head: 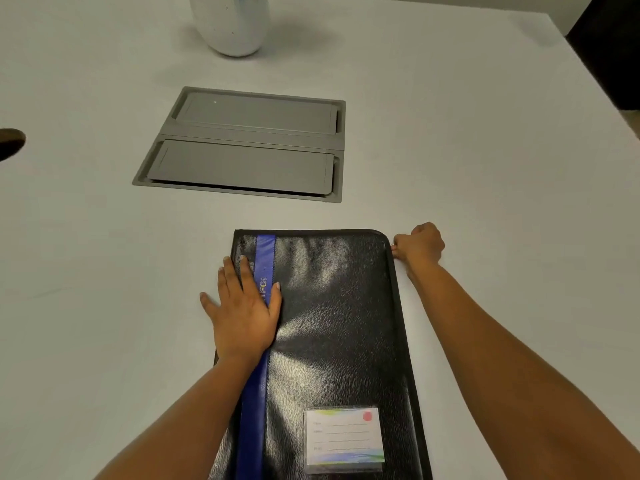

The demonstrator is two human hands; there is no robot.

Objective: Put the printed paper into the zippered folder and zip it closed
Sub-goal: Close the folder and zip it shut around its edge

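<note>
Nearest, a clear pocket holding a printed label card (344, 438) sits on the glossy black leather-look zippered folder (332, 306), which lies shut and flat on the pale grey desk (104, 271). A blue fabric band (256, 393) runs up the folder's left side. The left hand (242, 313) lies open and flat across that band, fingers spread, likely pressing the cover down so the folder cannot slide. At the far right corner the right hand (419, 245) curls its fingers in a pinch on the black zipper track (398, 306), probably on the pull, which they hide. The printed paper is out of sight, presumably inside. Farther off are a grey metal recessed hatch (246, 143) and a white speckled vase (232, 22).
</note>
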